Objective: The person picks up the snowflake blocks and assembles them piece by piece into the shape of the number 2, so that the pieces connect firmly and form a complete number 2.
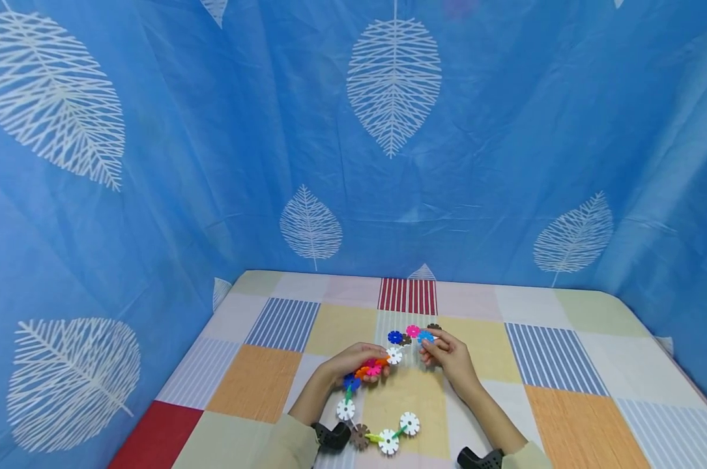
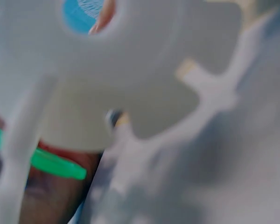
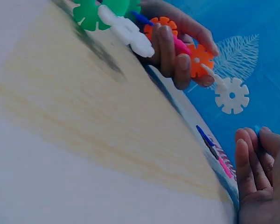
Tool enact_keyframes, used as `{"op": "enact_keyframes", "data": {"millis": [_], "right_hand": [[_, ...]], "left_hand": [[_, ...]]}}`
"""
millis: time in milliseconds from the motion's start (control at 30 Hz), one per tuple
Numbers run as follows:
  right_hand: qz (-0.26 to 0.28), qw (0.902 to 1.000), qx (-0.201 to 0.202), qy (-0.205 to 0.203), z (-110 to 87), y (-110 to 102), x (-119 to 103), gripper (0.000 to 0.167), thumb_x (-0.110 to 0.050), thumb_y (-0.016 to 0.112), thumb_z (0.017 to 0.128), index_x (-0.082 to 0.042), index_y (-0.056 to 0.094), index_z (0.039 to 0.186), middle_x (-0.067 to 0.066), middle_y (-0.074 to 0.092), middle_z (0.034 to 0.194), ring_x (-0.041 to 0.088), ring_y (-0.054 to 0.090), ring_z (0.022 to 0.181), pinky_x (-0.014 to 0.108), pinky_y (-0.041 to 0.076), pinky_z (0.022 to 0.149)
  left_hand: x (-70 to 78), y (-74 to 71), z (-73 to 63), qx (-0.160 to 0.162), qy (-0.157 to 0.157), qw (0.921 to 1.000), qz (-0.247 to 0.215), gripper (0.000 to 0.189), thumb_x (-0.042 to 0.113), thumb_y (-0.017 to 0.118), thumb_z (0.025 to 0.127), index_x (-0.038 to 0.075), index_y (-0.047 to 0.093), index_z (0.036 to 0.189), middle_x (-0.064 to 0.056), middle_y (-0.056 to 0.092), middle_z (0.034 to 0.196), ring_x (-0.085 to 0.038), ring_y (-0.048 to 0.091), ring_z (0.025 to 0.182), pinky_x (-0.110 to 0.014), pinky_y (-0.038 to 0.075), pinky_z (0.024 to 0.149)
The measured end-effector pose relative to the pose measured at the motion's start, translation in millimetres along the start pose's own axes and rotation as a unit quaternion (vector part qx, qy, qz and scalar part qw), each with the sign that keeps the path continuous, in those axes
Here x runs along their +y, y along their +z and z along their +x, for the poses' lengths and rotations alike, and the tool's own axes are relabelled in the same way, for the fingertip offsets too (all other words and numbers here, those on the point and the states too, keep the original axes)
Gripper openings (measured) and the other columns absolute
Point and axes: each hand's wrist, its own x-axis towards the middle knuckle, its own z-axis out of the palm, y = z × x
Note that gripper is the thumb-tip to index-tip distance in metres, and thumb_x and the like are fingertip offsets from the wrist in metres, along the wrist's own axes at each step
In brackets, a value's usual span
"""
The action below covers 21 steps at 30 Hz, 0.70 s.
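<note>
My left hand [image 1: 353, 359] grips a chain of notched plastic snowflake discs, with orange discs [image 3: 201, 60] and a pink disc [image 1: 373, 369] between its fingers. A white disc [image 1: 394, 355] sticks out at the chain's upper end. Below the hand the chain runs through a blue disc [image 1: 351, 382] and a white disc [image 1: 345, 410] to another white disc [image 1: 410, 423]. Between thumb and fingertips, my right hand [image 1: 451, 359] pinches a light blue disc [image 1: 425, 337], apart from the chain. A white disc [image 2: 144, 60] fills much of the left wrist view, blurred.
Beyond the hands lie loose discs: a dark blue one [image 1: 395, 337], a pink one [image 1: 412, 331], a brown one [image 1: 406, 340] and a dark one [image 1: 434, 326], partly behind the right fingers. A patchwork cloth [image 1: 259, 384] covers the table. Blue leaf-print curtains [image 1: 482, 163] hang around it.
</note>
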Motion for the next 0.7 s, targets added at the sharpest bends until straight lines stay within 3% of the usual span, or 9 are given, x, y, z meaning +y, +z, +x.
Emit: {"op": "enact_keyframes", "data": {"millis": [100, 300, 533, 700], "right_hand": [[0.011, 0.9997, -0.023, -0.001, -1.9, -1.1, -0.3, 0.043, -0.007, 0.062, 0.088, 0.011, 0.047, 0.125, 0.017, 0.064, 0.074, 0.014, 0.062, 0.059, 0.026, 0.055, 0.054], [-0.009, 0.9989, -0.046, -0.005, -6.3, 1.1, -1.0, 0.041, -0.009, 0.063, 0.087, 0.011, 0.05, 0.121, 0.019, 0.065, 0.074, 0.017, 0.063, 0.059, 0.03, 0.055, 0.054], [-0.023, 0.9965, -0.079, -0.016, -7.6, 2.6, -2.1, 0.041, -0.012, 0.061, 0.089, 0.012, 0.046, 0.12, 0.02, 0.067, 0.079, 0.023, 0.067, 0.065, 0.034, 0.056, 0.056], [-0.038, 0.9929, -0.106, -0.038, -8.1, 1.8, -1.9, 0.037, -0.008, 0.059, 0.09, 0.014, 0.045, 0.117, 0.023, 0.065, 0.076, 0.022, 0.065, 0.062, 0.034, 0.055, 0.053]], "left_hand": [[0.2, -1.4, -0.6, -0.01, 0.005, 0.9999, 0.0, 0.037, 0.03, 0.055, 0.09, -0.002, 0.063, 0.107, 0.001, 0.063, 0.075, -0.004, 0.047, 0.052, -0.017, 0.042, 0.051], [-1.1, -2.4, -1.5, -0.049, 0.022, 0.9985, -0.01, 0.036, 0.033, 0.054, 0.092, 0.001, 0.063, 0.107, 0.003, 0.064, 0.075, -0.003, 0.046, 0.048, -0.015, 0.04, 0.047], [4.2, 0.7, -3.0, -0.025, 0.004, 0.9996, 0.012, 0.039, 0.03, 0.054, 0.091, -0.005, 0.062, 0.107, 0.001, 0.064, 0.075, -0.004, 0.047, 0.05, -0.017, 0.042, 0.049], [4.3, 1.6, -2.8, -0.012, 0.012, 0.9992, 0.036, 0.038, 0.028, 0.053, 0.092, -0.005, 0.063, 0.107, 0.001, 0.065, 0.082, -0.006, 0.052, 0.061, -0.021, 0.047, 0.064]]}}
